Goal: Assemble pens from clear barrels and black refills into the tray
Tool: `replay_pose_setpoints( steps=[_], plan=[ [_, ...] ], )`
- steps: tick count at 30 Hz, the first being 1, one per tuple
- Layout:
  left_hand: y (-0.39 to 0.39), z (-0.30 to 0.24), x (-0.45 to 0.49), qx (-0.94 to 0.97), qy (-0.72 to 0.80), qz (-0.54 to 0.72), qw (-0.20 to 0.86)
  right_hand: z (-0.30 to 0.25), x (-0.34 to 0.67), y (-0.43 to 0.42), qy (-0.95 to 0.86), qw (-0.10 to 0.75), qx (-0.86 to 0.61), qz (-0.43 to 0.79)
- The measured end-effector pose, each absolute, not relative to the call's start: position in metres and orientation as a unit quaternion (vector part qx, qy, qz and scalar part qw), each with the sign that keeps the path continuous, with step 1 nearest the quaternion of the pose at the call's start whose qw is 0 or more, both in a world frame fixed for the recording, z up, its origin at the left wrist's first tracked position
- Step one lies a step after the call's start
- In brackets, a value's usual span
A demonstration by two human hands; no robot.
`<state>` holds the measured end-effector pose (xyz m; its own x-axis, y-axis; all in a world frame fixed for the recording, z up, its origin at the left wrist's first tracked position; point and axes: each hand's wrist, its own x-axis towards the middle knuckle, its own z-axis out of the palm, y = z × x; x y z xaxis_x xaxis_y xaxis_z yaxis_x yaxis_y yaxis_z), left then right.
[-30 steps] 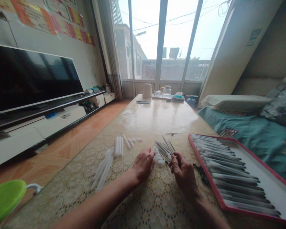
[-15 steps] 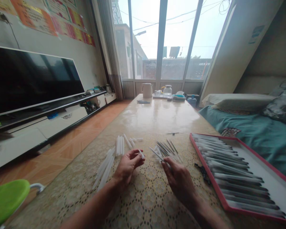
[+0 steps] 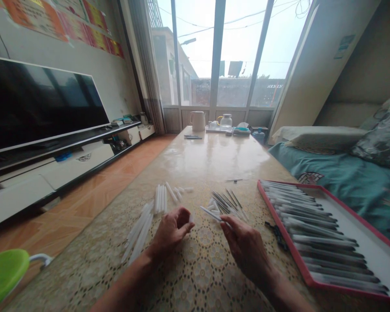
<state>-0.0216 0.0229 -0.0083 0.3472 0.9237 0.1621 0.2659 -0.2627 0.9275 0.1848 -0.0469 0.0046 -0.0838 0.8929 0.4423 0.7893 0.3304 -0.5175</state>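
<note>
My left hand (image 3: 171,230) is curled over the patterned table, thumb and fingers closed on a small white plastic piece (image 3: 191,219), which is mostly hidden. A slim pale pen barrel (image 3: 209,212) is pinched in my right hand (image 3: 243,236), its tip pointing left toward the other hand. The two are apart. Beyond the right hand lie dark, thin pen refills (image 3: 226,201) and small white caps (image 3: 213,204). White tubes (image 3: 160,198) lie in a row beyond my left hand, and longer clear sleeves (image 3: 139,232) are piled to its left.
A red-rimmed box (image 3: 303,273) at the right holds many pens (image 3: 321,236) with dark ends. Small black clips (image 3: 277,235) lie beside it. Farther back stand a kettle (image 3: 198,120) and a glass jug (image 3: 226,121). A green stool (image 3: 6,275) is at lower left.
My left hand has turned, so the small white piece now shows less between its fingers. The right hand keeps its hold on the pen barrel. The view has shifted slightly.
</note>
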Motion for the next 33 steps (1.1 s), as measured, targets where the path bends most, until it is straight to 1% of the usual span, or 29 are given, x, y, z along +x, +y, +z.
replay_pose_setpoints(
  steps=[6, 11, 25, 30, 33],
  plan=[
    [0.0257, -0.0049, -0.0231, 0.644, 0.431, 0.371, 0.512, 0.0036, 0.1906, -0.0450, -0.742, 0.323, -0.586, 0.043],
    [0.0256, -0.0073, -0.0235, 0.596, 0.424, 0.344, 0.590, 0.0026, 0.1908, -0.0434, -0.753, 0.311, -0.580, 0.019],
    [0.0247, -0.0030, -0.0241, 0.608, 0.416, 0.329, 0.591, 0.0032, 0.1910, -0.0432, -0.768, 0.296, -0.568, -0.008],
    [0.0222, -0.0018, -0.0212, 0.629, 0.401, 0.313, 0.588, 0.0015, 0.1890, -0.0418, -0.796, 0.256, -0.549, -0.026],
    [0.0208, -0.0049, -0.0189, 0.616, 0.395, 0.309, 0.608, 0.0043, 0.1877, -0.0412, -0.811, 0.225, -0.537, -0.052]
  ],
)
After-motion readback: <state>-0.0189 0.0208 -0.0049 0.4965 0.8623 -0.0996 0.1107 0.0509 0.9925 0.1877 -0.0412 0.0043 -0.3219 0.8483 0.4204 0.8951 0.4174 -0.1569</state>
